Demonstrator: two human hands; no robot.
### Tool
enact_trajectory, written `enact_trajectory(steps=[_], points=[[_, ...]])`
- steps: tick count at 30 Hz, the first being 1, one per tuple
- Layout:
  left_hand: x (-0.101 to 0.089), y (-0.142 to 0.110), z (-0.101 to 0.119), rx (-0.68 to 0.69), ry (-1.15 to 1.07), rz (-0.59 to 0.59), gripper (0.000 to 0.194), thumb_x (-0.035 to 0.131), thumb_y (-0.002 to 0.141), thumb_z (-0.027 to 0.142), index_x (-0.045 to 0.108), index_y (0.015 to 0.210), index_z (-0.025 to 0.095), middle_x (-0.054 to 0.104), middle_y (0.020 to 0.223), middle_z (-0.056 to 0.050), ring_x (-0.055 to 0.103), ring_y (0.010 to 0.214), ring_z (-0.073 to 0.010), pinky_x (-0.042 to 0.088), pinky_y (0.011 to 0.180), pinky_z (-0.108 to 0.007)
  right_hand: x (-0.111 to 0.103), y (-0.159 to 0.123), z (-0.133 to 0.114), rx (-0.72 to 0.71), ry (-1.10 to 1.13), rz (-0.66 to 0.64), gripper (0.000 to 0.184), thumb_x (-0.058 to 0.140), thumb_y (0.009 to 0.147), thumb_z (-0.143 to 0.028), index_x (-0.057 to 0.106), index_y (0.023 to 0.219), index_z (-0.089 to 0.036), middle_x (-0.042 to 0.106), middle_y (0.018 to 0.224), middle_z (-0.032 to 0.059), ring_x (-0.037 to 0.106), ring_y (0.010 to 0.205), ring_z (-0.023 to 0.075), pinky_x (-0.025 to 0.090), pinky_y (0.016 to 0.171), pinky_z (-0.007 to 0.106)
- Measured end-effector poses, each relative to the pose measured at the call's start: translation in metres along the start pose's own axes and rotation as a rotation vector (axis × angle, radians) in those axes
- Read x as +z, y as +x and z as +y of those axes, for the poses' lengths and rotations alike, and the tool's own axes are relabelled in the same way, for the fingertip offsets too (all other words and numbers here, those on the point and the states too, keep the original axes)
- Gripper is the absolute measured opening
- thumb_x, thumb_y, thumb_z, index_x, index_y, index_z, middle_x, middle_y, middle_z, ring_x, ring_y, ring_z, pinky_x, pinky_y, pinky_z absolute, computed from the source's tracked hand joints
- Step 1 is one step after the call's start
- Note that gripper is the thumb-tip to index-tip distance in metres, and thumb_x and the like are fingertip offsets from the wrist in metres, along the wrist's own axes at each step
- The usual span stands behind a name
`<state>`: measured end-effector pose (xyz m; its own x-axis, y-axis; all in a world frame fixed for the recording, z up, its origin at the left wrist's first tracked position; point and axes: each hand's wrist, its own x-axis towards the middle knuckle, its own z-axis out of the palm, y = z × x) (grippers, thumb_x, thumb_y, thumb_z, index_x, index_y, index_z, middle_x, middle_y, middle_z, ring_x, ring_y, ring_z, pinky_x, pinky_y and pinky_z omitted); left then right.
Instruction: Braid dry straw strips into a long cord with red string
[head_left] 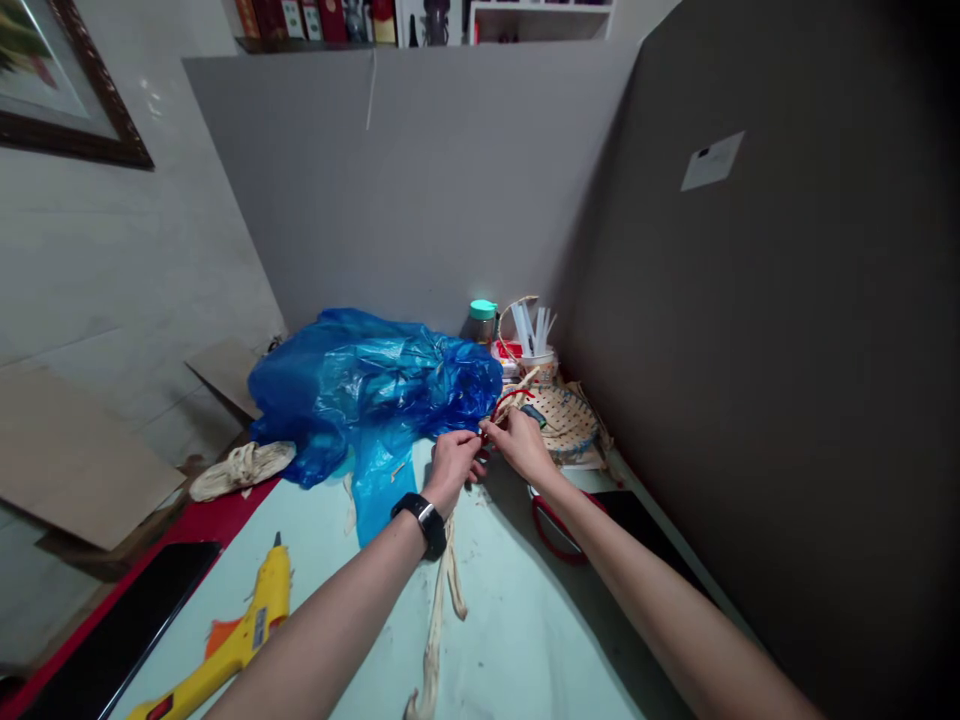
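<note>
Red cord (512,394) is seen apparently pinched in the right hand's (523,446) closed fingers, its long axis arched beyond them, away from the body and rightward toward the woven basket (574,422). The left hand (452,465) is held farther off, its curled fingers' closure and hold undetermined.

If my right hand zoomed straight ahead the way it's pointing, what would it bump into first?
Probably the fingertips of your left hand, close to those of your right hand. Beyond them is the blue plastic bag, though depth is hard to judge.
</note>
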<state>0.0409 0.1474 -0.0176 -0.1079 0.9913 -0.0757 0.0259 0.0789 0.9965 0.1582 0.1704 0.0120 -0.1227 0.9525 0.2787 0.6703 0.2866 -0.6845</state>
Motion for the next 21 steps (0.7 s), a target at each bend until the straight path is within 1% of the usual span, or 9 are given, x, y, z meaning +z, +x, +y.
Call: enact_trajectory(steps=[4,6,7,9,13,17,21], points=[[-0.001,0.000,-0.003,-0.003,0.016,0.039,0.018,0.057,0.074,0.025,0.070,0.079,0.012,0.058,0.048,0.001,0.048,0.034,-0.0079,0.031,0.032,-0.016,0.009,0.000,-0.002,0.010,-0.053,0.018,0.011,0.052,0.076,-0.023,0.051,0.067,-0.017,0.058,0.061,0.0042,0.055,0.063,0.0178,0.033,0.058,0.026],[-0.001,0.001,-0.005,-0.012,0.018,0.055,0.019,0.059,0.073,0.026,0.071,0.081,0.013,0.057,0.046,0.002,0.047,0.033,-0.0083,0.031,0.032,-0.016,0.012,0.000,-0.002,0.015,-0.052,0.018,0.004,0.053,0.073,-0.021,0.050,0.072,-0.017,0.058,0.063,0.0031,0.055,0.064,0.0176,0.033,0.057,0.025],[-0.001,0.001,-0.005,-0.017,0.019,0.062,0.019,0.060,0.073,0.026,0.071,0.081,0.013,0.056,0.045,0.002,0.047,0.033,-0.0084,0.031,0.032,-0.017,0.013,-0.001,-0.002,0.018,-0.048,0.020,0.005,0.053,0.072,-0.020,0.050,0.075,-0.017,0.059,0.065,0.0026,0.055,0.064,0.0173,0.034,0.058,0.025],[-0.001,0.003,-0.006,-0.027,0.016,0.073,0.018,0.062,0.072,0.025,0.072,0.081,0.013,0.056,0.044,0.002,0.046,0.032,-0.0084,0.031,0.032,-0.017,0.016,-0.004,-0.003,0.026,-0.038,0.031,0.010,0.052,0.071,-0.018,0.049,0.081,-0.017,0.059,0.069,0.0022,0.056,0.066,0.0169,0.036,0.059,0.024],[0.001,0.004,-0.009,-0.052,-0.005,0.080,0.014,0.063,0.071,0.022,0.072,0.079,0.014,0.057,0.045,0.001,0.047,0.034,-0.0090,0.036,0.035,-0.018,0.019,-0.011,-0.004,0.061,-0.032,0.069,0.018,0.051,0.070,-0.017,0.046,0.087,-0.016,0.059,0.077,0.0048,0.056,0.070,0.0180,0.038,0.062,0.025],[0.001,0.005,-0.012,-0.080,-0.048,0.067,0.010,0.065,0.070,0.019,0.071,0.077,0.015,0.058,0.046,0.001,0.049,0.036,-0.0097,0.039,0.038,-0.019,0.020,-0.017,-0.002,0.094,-0.020,0.061,0.024,0.054,0.068,-0.018,0.047,0.090,-0.015,0.058,0.075,0.0053,0.054,0.066,0.0191,0.037,0.059,0.026],[-0.003,0.008,-0.013,-0.108,-0.121,0.053,0.009,0.066,0.071,0.020,0.068,0.078,0.014,0.058,0.048,0.001,0.052,0.039,-0.0096,0.041,0.041,-0.019,0.018,-0.021,-0.001,0.070,0.025,0.033,0.026,0.057,0.066,-0.016,0.050,0.091,-0.015,0.060,0.076,0.0050,0.055,0.068,0.0187,0.038,0.060,0.026]])
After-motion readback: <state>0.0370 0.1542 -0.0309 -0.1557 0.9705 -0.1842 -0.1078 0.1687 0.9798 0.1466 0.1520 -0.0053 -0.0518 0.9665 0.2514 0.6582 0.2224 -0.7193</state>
